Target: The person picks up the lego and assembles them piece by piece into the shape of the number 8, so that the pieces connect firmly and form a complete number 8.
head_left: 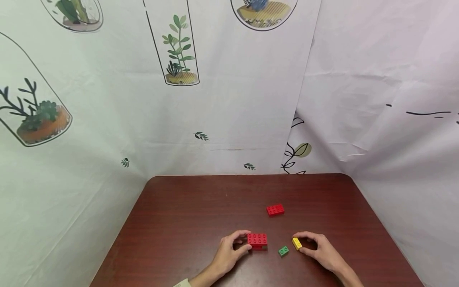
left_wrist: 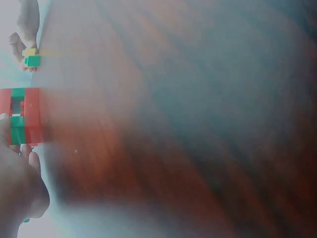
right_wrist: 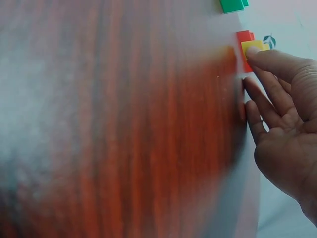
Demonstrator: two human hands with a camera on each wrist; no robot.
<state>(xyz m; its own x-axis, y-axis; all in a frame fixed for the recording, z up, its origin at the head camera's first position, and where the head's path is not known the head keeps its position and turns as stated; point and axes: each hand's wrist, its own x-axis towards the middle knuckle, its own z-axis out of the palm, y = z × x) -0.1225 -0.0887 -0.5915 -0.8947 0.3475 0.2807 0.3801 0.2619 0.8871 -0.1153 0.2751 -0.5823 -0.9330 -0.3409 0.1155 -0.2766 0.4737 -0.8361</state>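
Note:
My left hand [head_left: 226, 254] grips a stack of toy building bricks [head_left: 257, 240] between thumb and fingers. The stack has a red brick on top, and the left wrist view shows green bricks [left_wrist: 18, 131] between its two red layers, with a gap between them. My right hand [head_left: 324, 252] pinches a small yellow brick [head_left: 297, 243] by its ends, low at the tabletop. A small green brick [head_left: 283, 251] lies between the two hands, touched by neither. In the right wrist view the thumb covers part of the yellow brick [right_wrist: 255, 43].
A loose red brick [head_left: 275, 210] lies farther back on the dark reddish-brown table [head_left: 201, 203]. White cloth [head_left: 222, 107] printed with plants hangs behind the table and along its sides.

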